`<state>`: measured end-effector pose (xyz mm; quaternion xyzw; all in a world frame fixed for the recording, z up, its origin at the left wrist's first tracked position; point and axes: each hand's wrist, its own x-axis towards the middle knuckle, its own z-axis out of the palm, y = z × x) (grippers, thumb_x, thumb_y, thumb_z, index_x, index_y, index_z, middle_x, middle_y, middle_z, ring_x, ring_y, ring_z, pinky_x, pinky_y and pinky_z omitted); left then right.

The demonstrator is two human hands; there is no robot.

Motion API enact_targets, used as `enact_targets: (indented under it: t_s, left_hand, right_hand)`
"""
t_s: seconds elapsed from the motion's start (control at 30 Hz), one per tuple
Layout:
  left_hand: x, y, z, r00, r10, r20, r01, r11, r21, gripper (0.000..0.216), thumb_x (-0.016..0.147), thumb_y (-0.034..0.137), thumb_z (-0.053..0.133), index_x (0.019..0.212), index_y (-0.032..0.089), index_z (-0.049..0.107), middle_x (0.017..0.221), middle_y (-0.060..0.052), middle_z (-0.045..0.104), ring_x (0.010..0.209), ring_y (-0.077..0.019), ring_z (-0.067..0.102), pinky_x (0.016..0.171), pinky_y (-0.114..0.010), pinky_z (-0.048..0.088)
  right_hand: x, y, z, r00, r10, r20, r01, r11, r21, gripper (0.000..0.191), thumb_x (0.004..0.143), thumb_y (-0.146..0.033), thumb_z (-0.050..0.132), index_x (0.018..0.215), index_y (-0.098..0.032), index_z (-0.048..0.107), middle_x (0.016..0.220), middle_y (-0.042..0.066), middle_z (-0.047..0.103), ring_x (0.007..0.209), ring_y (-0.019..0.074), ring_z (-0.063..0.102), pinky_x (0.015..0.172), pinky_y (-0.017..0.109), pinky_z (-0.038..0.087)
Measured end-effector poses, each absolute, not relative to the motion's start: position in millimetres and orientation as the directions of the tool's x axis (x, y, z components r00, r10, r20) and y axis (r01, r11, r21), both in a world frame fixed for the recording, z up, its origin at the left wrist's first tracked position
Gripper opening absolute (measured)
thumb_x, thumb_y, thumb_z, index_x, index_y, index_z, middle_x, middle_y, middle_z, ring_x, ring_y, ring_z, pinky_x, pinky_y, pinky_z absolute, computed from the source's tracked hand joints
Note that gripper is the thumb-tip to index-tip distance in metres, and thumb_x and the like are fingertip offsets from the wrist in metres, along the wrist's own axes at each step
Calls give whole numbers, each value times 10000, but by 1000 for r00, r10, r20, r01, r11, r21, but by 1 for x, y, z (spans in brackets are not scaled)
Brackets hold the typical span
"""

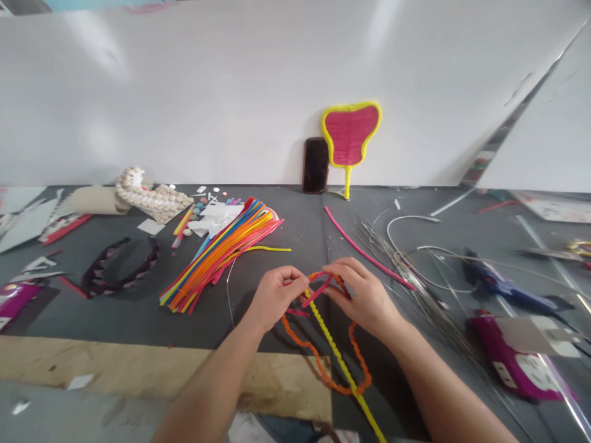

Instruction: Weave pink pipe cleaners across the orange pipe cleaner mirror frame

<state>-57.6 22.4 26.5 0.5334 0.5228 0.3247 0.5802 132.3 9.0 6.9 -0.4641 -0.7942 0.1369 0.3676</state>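
1. Dark grey matting (295, 221) covers the worktable, with a white wall (231, 92) behind it and a bare wooden board (115, 366) along the near edge at seven o'clock.
2. Both hands meet just below the middle of the view. The left hand (277, 294) has its thumb and fingertips pressed together, pinching one end of a short pink pipe cleaner (318, 289).
3. The right hand (364, 295) has its fingers curled, pinching the top of an orange pipe-cleaner loop (355, 344) where the pink piece crosses it.
4. The orange loop hangs from the hands toward six o'clock and lies on the matting. A yellow twisted stem (341, 363) runs through it from the hands to the bottom edge.
5. At ten o'clock from the hands lies a fanned bundle of coloured pipe cleaners (221, 252). Further out are a dark braided headband (120, 271) and a shell ornament (152, 197).
6. At twelve o'clock a pink and yellow paddle-shaped piece (351, 132) leans on the wall, and a black phone (316, 165) stands just beside it.
7. At two o'clock lies a loose pink stem (364, 253). At three o'clock are thin wires (415, 289) and a blue glue gun (503, 288), with a magenta packet (508, 354) at four.
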Motion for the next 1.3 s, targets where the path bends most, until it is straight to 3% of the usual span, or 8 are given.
enact_targets:
  t_s: [0.23,0.4,0.77,0.87,0.97,1.13,1.3]
  left_hand:
    - [-58,23,21,220,944,-248,180,210,961,182,745,302,598,625,165,583,565,26,596,523,-98,502,525,-198,378]
    - [-55,23,21,222,932,-285,160,254,954,173,734,316,608,657,161,600,551,28,582,529,-119,552,535,-219,440]
    - [-55,23,23,188,941,-283,150,257,955,136,715,271,602,634,162,602,545,35,576,532,-105,538,549,-204,429]
    - [-55,23,22,184,941,-285,149,260,954,150,719,292,607,642,164,600,548,33,572,536,-109,526,540,-206,416]
    - [-57,24,21,194,942,-274,167,244,955,175,729,315,612,643,164,599,557,34,570,516,-96,482,516,-199,375]
    - [-61,24,21,195,951,-242,193,204,960,187,741,324,609,645,164,612,571,29,574,534,-97,469,527,-201,351]
    - [-61,24,22,196,948,-250,206,210,956,197,743,338,605,649,165,617,565,28,574,520,-102,469,522,-209,352]
  right_hand:
    - [132,10,6,-348,744,570,665,625,-410,185,859,-185,558,1038,-196,602,973,90,645,895,202,621,796,335,545]
    - [130,9,9,-343,740,579,656,630,-416,125,840,-150,544,937,-188,614,924,81,653,848,190,632,764,319,555]
    - [130,9,8,-319,750,579,677,608,-414,198,835,-130,525,982,-216,626,981,74,676,891,192,656,792,314,565]
    - [130,8,8,-309,775,550,653,594,-470,192,839,-130,524,973,-216,633,996,76,672,914,192,652,813,315,554]
    - [132,7,10,-275,843,463,578,530,-621,212,830,-133,530,1002,-216,622,1022,72,660,910,178,646,799,300,547]
    - [134,7,15,-140,980,142,253,174,-952,231,843,-253,531,1057,-193,594,951,65,676,793,159,655,694,288,552]
    - [134,11,16,-103,991,-80,26,-78,-997,303,854,-433,546,960,-167,646,804,52,683,705,153,641,686,297,535]
